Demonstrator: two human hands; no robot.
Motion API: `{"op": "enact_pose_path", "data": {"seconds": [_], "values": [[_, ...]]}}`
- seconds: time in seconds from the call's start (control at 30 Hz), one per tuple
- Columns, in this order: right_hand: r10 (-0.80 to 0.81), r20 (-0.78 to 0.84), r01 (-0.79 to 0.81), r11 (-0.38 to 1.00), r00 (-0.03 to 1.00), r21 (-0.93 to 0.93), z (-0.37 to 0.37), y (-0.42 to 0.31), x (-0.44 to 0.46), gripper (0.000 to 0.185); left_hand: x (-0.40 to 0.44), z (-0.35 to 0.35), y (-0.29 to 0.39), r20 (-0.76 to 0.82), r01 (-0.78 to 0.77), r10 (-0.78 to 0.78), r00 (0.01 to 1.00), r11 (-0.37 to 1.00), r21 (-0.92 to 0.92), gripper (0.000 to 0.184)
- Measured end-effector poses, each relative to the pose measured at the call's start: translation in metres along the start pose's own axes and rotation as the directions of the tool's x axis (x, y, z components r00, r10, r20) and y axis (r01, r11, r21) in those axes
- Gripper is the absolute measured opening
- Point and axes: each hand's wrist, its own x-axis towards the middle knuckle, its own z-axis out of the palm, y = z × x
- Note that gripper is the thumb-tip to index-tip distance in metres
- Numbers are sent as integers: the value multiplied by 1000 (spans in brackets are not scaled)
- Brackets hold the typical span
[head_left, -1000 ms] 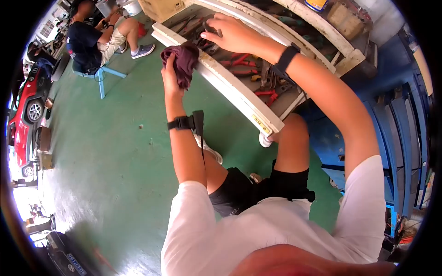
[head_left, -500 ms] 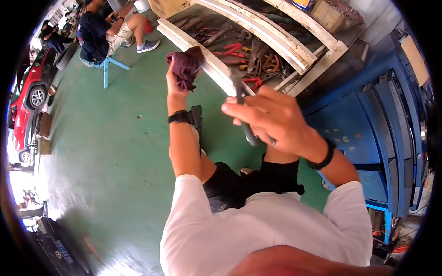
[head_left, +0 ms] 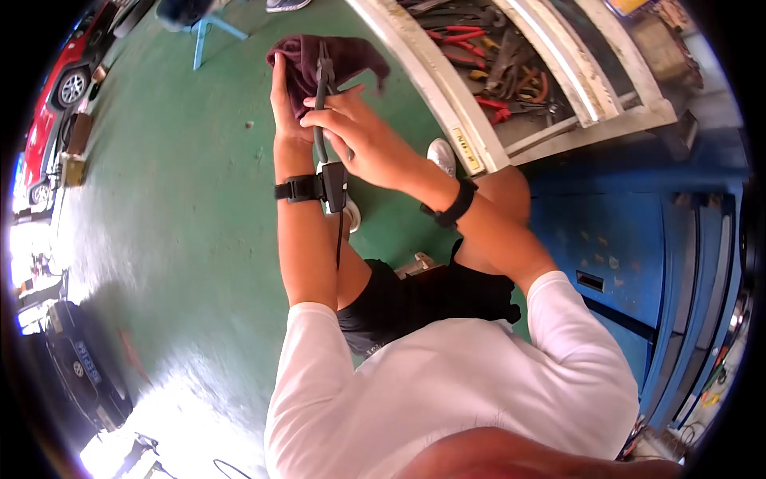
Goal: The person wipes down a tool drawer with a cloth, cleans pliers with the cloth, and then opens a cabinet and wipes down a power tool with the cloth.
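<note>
A dark maroon cloth (head_left: 351, 62) is bunched in my left hand (head_left: 287, 108), its loose end trailing to the right. My right hand (head_left: 359, 144) is closed around the handles of dark-handled pliers (head_left: 321, 84). The pliers' narrow jaws point away from me and lie over the cloth in this view; whether they touch it I cannot tell. Both arms reach forward, the right one crossing in front of my knee. To the right of the hands stands an open, worn white drawer (head_left: 427, 76) with several jumbled hand tools, among them red-handled pliers (head_left: 464, 36).
A blue metal cabinet (head_left: 598, 231) stands close on my right. At the top left are a light blue stool (head_left: 199, 44) and part of a person's shoe (head_left: 287, 4). A red car (head_left: 48, 132) and a black car (head_left: 88, 367) are along the left side of the green floor (head_left: 199, 199).
My right hand has moved left and forward with the pliers, bringing them over the cloth. The cloth has spread out to the right. The view has shifted, so the drawer appears farther right.
</note>
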Motion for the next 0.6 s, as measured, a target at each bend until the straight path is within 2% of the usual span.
{"op": "enact_pose_path", "data": {"seconds": [0.07,0.1,0.13,0.17,0.2,0.23,0.27,0.33,0.37,0.4,0.47,0.5,0.53,0.6], "values": [[20,63,-21,1000,998,17,9,17,-2,56,-3,-6,4,-21,-36,39,999,992,124,70],[3,92,-3,1000,996,-7,10,20,1,56,0,-8,5,39,-62,59,998,994,95,64],[-13,122,17,999,992,-33,10,23,2,56,3,-14,9,30,-65,62,998,992,105,64],[73,213,-71,997,974,-15,7,24,-1,65,7,-21,13,52,-42,36,998,993,107,63],[72,214,-72,997,974,-6,5,27,0,65,7,-21,15,75,-18,10,997,994,108,61],[96,252,-99,995,963,1,4,30,1,72,8,-21,15,14,-59,58,998,990,127,52],[121,287,-128,992,950,7,5,33,0,79,8,-21,15,6,-54,54,999,990,131,52],[135,241,-154,986,961,62,14,39,-8,83,8,-25,15,-148,-50,95,984,958,282,42],[130,231,-151,985,964,78,19,41,-12,84,11,-28,13,-158,-88,126,979,970,227,34],[128,223,-151,984,966,94,23,41,-15,86,11,-29,13,-167,-80,121,979,969,233,34],[101,189,-126,984,977,129,29,44,-19,85,8,-31,13,-171,-166,242,955,915,368,30],[57,160,-82,985,985,150,26,45,-19,84,10,-36,17,-202,-166,242,949,929,332,26],[64,163,-88,986,985,144,21,45,-18,84,9,-34,18,-171,-254,344,923,880,402,24],[278,316,-397,813,907,426,13,40,-21,76,8,-34,23,-167,-334,474,865,790,514,32]]}}
